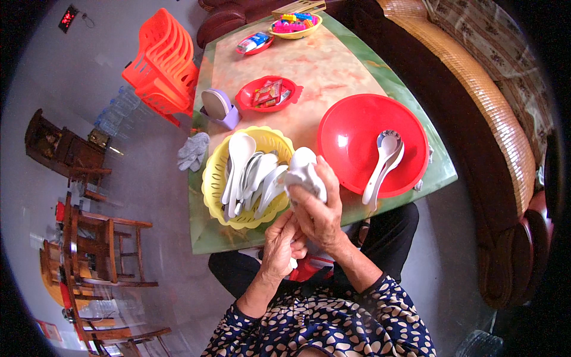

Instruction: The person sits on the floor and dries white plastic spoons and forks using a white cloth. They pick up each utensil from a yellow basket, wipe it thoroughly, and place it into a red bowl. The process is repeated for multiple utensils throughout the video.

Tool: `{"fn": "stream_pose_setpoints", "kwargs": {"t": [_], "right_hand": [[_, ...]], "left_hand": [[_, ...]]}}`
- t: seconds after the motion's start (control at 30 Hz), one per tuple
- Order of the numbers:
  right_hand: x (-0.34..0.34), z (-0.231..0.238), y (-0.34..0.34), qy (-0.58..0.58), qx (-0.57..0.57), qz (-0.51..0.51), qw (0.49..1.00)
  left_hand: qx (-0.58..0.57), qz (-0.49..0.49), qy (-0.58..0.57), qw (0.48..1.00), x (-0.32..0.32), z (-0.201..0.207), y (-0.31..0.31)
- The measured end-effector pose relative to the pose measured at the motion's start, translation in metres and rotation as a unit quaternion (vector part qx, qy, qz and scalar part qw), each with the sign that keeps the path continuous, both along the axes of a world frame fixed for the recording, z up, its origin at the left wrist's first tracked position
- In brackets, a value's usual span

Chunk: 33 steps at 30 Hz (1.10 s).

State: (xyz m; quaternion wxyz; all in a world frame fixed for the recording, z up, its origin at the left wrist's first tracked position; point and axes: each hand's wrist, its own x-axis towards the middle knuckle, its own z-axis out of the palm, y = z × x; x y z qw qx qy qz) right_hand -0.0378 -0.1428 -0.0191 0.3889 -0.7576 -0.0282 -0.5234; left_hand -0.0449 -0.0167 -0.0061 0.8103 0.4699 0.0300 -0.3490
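Over the table's near edge, my left hand [278, 250] grips the handle of a white soup spoon [303, 157]. My right hand [322, 217] is closed on a white patterned cloth [308, 183] pressed against that spoon, just below its raised bowl. The cloth and my fingers hide much of the spoon. To the left stands a yellow slotted basket [275, 135] heaped with white spoons [241, 152]. On the right is a wide red basin [351, 131], with two spoons [383, 163] lying inside, their handles toward me.
Behind the basket are a purple holder [229, 121] with round-topped pieces and a red dish [292, 98] of packets. A grey glove [193, 152] lies at the left table edge. Farther back sit a small red dish [254, 51] and a yellow bowl [295, 34] of bright blocks. Orange stacked chairs [162, 65] stand left.
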Motion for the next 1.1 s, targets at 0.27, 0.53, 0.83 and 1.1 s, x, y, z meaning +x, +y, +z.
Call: {"fn": "stream_pose_setpoints", "kwargs": {"t": [0.27, 0.53, 0.83, 1.1], "right_hand": [[0.010, 0.025, -0.015, 0.018, 0.103, 0.015, 0.994], [0.023, 0.024, -0.018, 0.075, 0.592, 0.236, 0.767], [-0.003, 0.012, 0.008, 0.160, 0.584, 0.340, 0.720], [-0.007, 0.023, 0.006, 0.134, 0.538, 0.316, 0.770]], "left_hand": [[0.012, -0.001, -0.014, 1.000, -0.002, 0.010, -0.007], [0.019, -0.004, -0.071, 0.997, -0.003, -0.003, -0.001], [0.071, 0.063, -0.087, 0.992, 0.015, 0.003, -0.010], [0.075, 0.149, -0.304, 0.938, 0.002, -0.008, -0.019]]}}
